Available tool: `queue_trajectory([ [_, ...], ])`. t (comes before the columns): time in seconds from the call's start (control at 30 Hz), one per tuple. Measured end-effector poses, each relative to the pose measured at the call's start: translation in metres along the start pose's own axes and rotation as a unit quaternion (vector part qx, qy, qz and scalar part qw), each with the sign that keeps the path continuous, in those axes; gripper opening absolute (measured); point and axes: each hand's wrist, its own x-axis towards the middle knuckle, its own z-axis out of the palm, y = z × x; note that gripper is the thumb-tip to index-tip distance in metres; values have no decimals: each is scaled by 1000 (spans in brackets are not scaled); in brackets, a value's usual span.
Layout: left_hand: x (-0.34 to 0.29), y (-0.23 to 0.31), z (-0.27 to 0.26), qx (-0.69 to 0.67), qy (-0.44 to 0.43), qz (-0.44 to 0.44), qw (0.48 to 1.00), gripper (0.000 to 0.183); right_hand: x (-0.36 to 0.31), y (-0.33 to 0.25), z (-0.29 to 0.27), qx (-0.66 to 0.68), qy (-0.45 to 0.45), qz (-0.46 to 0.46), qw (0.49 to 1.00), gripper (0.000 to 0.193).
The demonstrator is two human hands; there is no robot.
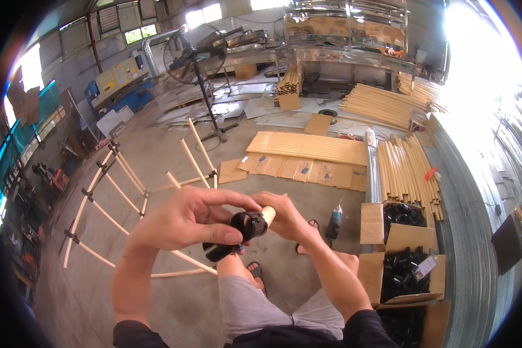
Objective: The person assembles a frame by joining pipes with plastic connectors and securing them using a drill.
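My left hand grips a black pipe connector, its thumb and forefinger round the collar. A second black tubular part shows below the thumb; whether it belongs to the same connector is unclear. In my right hand is a cream pipe, its end at the connector's rim. How far the pipe sits inside it cannot be seen. My right fingers are partly hidden behind the pipe. Beneath and left of my hands, a framework of cream pipes with black joints stands on the floor.
Open cardboard boxes of black fittings stand at my right, beside long metal profiles. Cream pipes lie bundled behind them, with another row on cardboard ahead. A bottle-like thing stands near my foot. A standing fan is farther back.
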Motion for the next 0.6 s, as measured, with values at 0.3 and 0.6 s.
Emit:
queue_trajectory([
  [0.3, 19, 11, -3, 37, -91, -43, 994, 49, -3, -1, -21, 22, -108, 19, 994, 53],
  [0.6, 25, 15, -1, 61, -51, -23, 997, 50, 3, -12, -34, 42, -89, 72, 993, 43],
])
